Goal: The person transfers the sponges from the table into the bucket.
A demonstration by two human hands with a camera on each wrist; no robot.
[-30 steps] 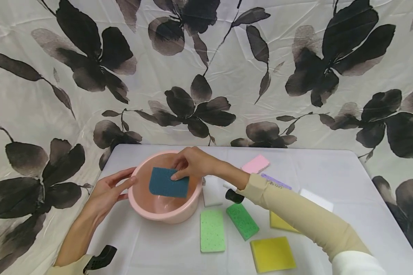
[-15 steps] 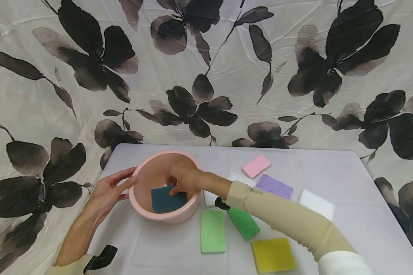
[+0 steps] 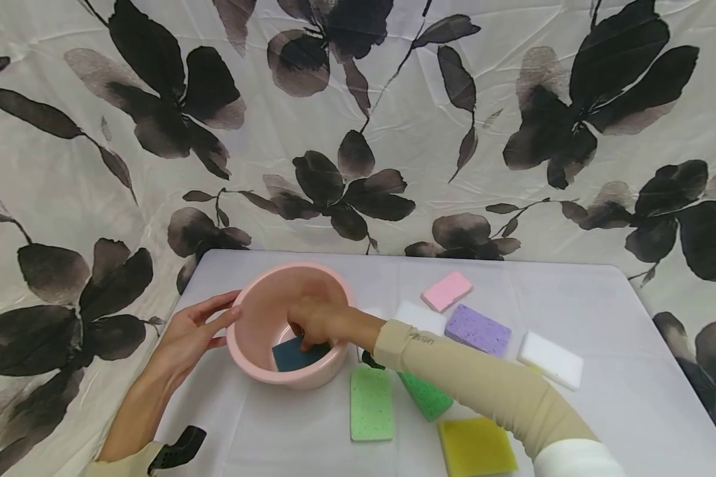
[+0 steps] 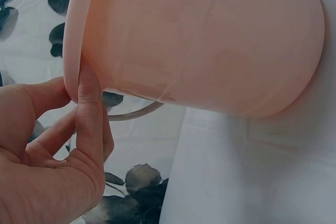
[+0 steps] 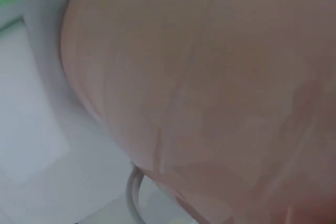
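Note:
A pink bucket with a grey handle stands at the left of the table. My left hand pinches its rim between thumb and fingers, as the left wrist view also shows. Reaching over the right side, my right hand is down inside the bucket and grips a dark blue sponge by its upper edge. The sponge is low in the bucket, close over the bottom. In the right wrist view the bucket's outer wall hides that hand and the sponge.
Right of the bucket lie a light green sponge, a green sponge, a yellow sponge, a purple sponge, a pink sponge and several white ones, including a white sponge. My right arm crosses over some. A floral cloth hangs behind.
My right hand has moved down into the bucket with the dark blue sponge, from rim height to near the bottom. The left hand keeps its hold on the rim.

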